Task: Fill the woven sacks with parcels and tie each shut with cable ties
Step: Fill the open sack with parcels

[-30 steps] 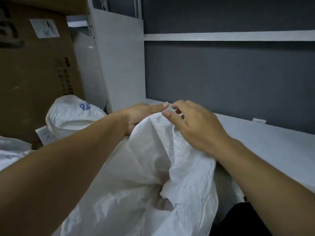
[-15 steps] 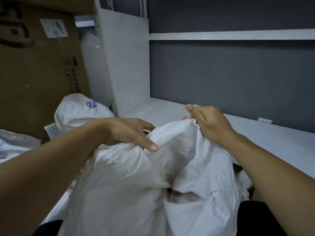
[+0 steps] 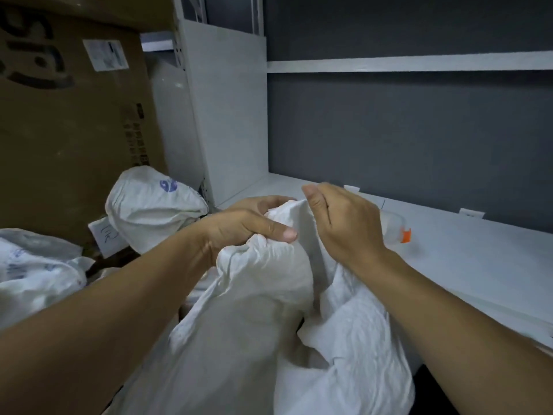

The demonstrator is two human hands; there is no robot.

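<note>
The left hand (image 3: 254,223) grips the gathered neck of the woven sack (image 3: 269,324), bunched upright between both hands, while the right hand (image 3: 344,223) pinches its edge (no cable tie visible).

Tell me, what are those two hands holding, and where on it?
Both grip the crumpled white woven sack at its gathered mouth: the left hand bunches the top fabric in its fist, the right hand pinches the neighbouring edge.
</note>
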